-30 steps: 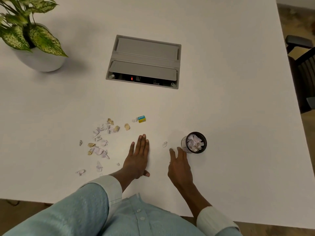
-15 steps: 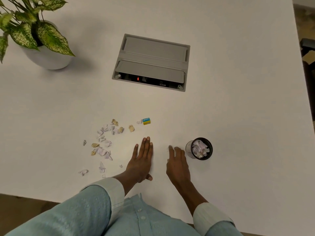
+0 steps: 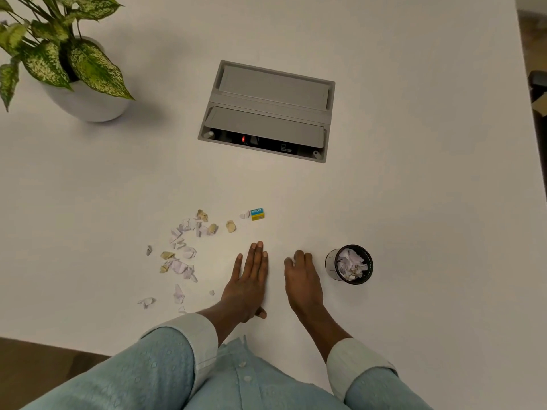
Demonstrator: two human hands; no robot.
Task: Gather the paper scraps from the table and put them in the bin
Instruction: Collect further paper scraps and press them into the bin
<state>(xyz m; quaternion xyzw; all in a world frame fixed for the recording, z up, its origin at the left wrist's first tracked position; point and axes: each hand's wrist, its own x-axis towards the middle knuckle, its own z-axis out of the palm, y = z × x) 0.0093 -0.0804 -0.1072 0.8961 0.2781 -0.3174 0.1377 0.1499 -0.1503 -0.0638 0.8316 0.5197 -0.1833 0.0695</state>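
white table (image 3: 414, 143) near its front edge: my right hand (image 3: 302, 279) curls on one paper scrap beside the half-full bin (image 3: 349, 264); left hand (image 3: 248, 282) lies flat, open. next i lift it into the bin; more paper scraps (image 3: 183, 250) wait left.

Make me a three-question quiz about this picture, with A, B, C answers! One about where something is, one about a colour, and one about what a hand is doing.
1. Where is the bin?
A. Just right of the right hand
B. Beside the plant pot
C. On the floor

2. What colours is the little box near the paper scraps?
A. Red and black
B. Blue and yellow
C. Green and white

3. How is the left hand?
A. Closed in a fist
B. Holding the bin
C. Flat on the table, fingers straight

Answers:
1. A, the bin stands on the table next to the right hand's fingers.
2. B, its top is blue and its lower side is yellow.
3. C, the palm lies down with the fingers stretched out.
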